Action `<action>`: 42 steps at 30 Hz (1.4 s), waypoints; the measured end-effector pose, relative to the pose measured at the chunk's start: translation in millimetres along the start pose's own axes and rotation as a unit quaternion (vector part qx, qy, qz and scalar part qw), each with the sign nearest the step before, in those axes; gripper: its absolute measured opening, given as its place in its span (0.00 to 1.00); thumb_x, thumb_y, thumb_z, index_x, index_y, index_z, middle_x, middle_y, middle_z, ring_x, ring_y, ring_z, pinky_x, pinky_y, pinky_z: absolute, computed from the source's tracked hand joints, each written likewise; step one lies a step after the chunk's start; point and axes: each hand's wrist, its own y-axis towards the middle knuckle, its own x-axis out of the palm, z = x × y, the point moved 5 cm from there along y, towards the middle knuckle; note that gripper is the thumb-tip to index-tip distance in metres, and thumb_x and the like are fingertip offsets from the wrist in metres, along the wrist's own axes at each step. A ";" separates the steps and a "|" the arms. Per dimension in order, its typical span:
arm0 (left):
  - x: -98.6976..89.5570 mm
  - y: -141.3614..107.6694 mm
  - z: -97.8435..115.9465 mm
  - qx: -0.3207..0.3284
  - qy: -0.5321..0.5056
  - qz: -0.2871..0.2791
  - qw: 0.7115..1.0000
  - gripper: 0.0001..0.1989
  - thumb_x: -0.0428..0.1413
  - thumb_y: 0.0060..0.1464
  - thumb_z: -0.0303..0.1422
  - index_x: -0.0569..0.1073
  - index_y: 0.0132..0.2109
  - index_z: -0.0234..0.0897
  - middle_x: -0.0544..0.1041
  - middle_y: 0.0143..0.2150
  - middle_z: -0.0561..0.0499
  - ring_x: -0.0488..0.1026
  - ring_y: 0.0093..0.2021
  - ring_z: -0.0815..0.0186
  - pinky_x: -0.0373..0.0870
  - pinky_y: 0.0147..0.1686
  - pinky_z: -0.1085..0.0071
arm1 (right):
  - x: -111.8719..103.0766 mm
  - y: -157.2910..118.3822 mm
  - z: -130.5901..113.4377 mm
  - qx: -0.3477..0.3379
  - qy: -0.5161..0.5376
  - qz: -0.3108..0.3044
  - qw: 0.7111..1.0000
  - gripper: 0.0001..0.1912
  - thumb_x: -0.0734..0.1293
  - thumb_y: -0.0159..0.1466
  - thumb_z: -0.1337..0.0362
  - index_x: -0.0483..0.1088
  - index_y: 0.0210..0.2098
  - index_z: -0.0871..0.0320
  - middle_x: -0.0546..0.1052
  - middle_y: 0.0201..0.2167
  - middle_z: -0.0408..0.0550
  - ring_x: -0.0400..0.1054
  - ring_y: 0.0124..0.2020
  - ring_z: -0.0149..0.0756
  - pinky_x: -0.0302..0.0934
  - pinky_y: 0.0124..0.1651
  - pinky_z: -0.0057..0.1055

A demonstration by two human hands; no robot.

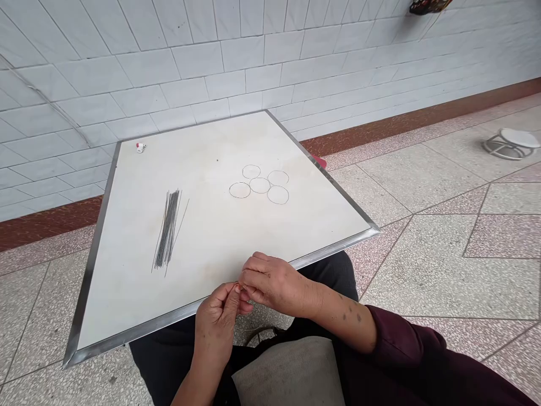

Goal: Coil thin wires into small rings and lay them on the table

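Note:
My left hand (217, 321) and my right hand (276, 285) meet at the front edge of the table, over my lap. The fingertips of both are pinched closely together. Whatever they hold is too small or hidden to make out. Farther up the white tabletop (203, 225), several thin dark wire rings (259, 193) lie flat in a cluster, close to or touching one another. On the left side rests a bundle of thin, straight dark wires (168, 231), with a few loose ones splayed at its sides.
A small white-and-red object (141, 148) sits near the table's far left corner. Metal trim (338, 243) edges the tabletop. Behind it stands a white tiled wall (190, 73). A round white-topped stool (513, 141) is on the floor at the far right.

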 end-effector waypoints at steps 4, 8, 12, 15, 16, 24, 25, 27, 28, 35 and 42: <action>1.4 -0.4 2.1 0.010 0.020 0.006 1.000 0.16 0.54 0.57 0.45 0.77 0.30 0.40 0.78 0.25 0.52 0.76 0.30 0.59 0.71 0.35 0.66 | -1.8 0.6 -0.3 0.012 0.000 0.007 1.000 0.06 0.61 0.67 0.70 0.66 0.32 0.59 0.68 0.30 0.46 0.59 0.32 0.34 0.60 0.34 0.29; 3.0 0.6 0.4 0.008 -0.002 -0.002 1.000 0.16 0.55 0.56 0.45 0.77 0.29 0.40 0.76 0.24 0.52 0.74 0.28 0.61 0.70 0.33 0.67 | -3.5 0.3 1.0 0.005 0.021 0.005 1.000 0.05 0.61 0.67 0.70 0.66 0.33 0.59 0.69 0.31 0.46 0.60 0.33 0.33 0.62 0.35 0.29; 5.9 0.5 -6.0 -0.008 -0.144 -0.023 0.989 0.17 0.55 0.57 0.46 0.78 0.42 0.38 0.75 0.27 0.52 0.70 0.25 0.65 0.69 0.29 0.68 | -6.1 -1.1 5.7 0.014 0.017 0.045 0.999 0.05 0.61 0.65 0.73 0.66 0.34 0.59 0.69 0.30 0.47 0.61 0.34 0.34 0.62 0.34 0.29; 7.8 -1.1 -10.6 -0.029 -0.229 -0.036 0.972 0.17 0.56 0.57 0.44 0.76 0.46 0.37 0.72 0.25 0.54 0.63 0.22 0.70 0.65 0.23 0.72 | -6.7 -3.1 8.7 0.023 0.015 0.064 0.998 0.06 0.61 0.63 0.75 0.66 0.35 0.59 0.70 0.31 0.47 0.62 0.35 0.35 0.61 0.34 0.29; 8.4 -1.6 -11.5 -0.037 -0.237 -0.041 0.970 0.15 0.56 0.58 0.43 0.76 0.44 0.37 0.71 0.24 0.55 0.61 0.21 0.71 0.63 0.22 0.73 | -6.6 -3.8 9.2 0.023 0.018 0.064 0.998 0.06 0.61 0.63 0.75 0.66 0.35 0.59 0.70 0.32 0.47 0.62 0.35 0.35 0.61 0.34 0.28; 8.7 -2.8 -12.4 -0.049 -0.200 -0.059 0.977 0.12 0.56 0.59 0.42 0.75 0.38 0.37 0.64 0.19 0.58 0.54 0.19 0.73 0.54 0.19 0.76 | -6.7 -6.5 13.6 0.029 0.044 0.037 0.998 0.05 0.61 0.65 0.73 0.66 0.38 0.58 0.71 0.35 0.48 0.63 0.37 0.35 0.63 0.37 0.29; 8.5 -2.8 -13.5 -0.049 -0.196 -0.059 0.978 0.12 0.56 0.59 0.41 0.75 0.40 0.37 0.64 0.19 0.58 0.54 0.19 0.73 0.54 0.19 0.76 | -6.4 -6.7 14.0 0.030 0.046 0.033 0.998 0.05 0.62 0.65 0.73 0.66 0.38 0.58 0.71 0.35 0.48 0.63 0.38 0.35 0.63 0.38 0.29; 7.9 -2.9 -15.7 -0.048 -0.191 -0.059 0.979 0.13 0.55 0.59 0.41 0.75 0.45 0.37 0.64 0.19 0.59 0.55 0.19 0.73 0.55 0.20 0.76 | -6.0 -7.2 14.6 0.032 0.046 0.027 0.998 0.05 0.62 0.66 0.73 0.66 0.39 0.58 0.71 0.35 0.48 0.63 0.38 0.35 0.63 0.39 0.29; 7.5 -3.1 -16.3 -0.048 -0.190 -0.059 0.979 0.13 0.55 0.59 0.40 0.75 0.46 0.38 0.64 0.19 0.59 0.55 0.20 0.72 0.55 0.20 0.76 | -5.9 -7.5 14.6 0.031 0.046 0.023 0.998 0.05 0.62 0.66 0.73 0.66 0.39 0.58 0.71 0.36 0.48 0.63 0.38 0.35 0.63 0.39 0.29; 11.7 -6.3 -8.6 -0.085 -0.259 -0.126 0.954 0.09 0.55 0.59 0.38 0.75 0.37 0.37 0.69 0.22 0.55 0.60 0.21 0.72 0.62 0.22 0.74 | -7.3 -8.5 11.1 -0.010 0.059 -0.022 0.998 0.04 0.60 0.70 0.67 0.66 0.40 0.59 0.70 0.36 0.49 0.61 0.38 0.34 0.62 0.42 0.30; 19.3 -6.8 -13.1 -0.164 -0.345 -0.204 0.901 0.06 0.59 0.50 0.34 0.76 0.31 0.35 0.67 0.16 0.56 0.56 0.14 0.74 0.64 0.19 0.73 | -13.9 -8.6 5.9 -0.067 0.101 -0.067 0.990 0.05 0.60 0.70 0.70 0.67 0.42 0.59 0.72 0.38 0.49 0.60 0.38 0.34 0.61 0.44 0.31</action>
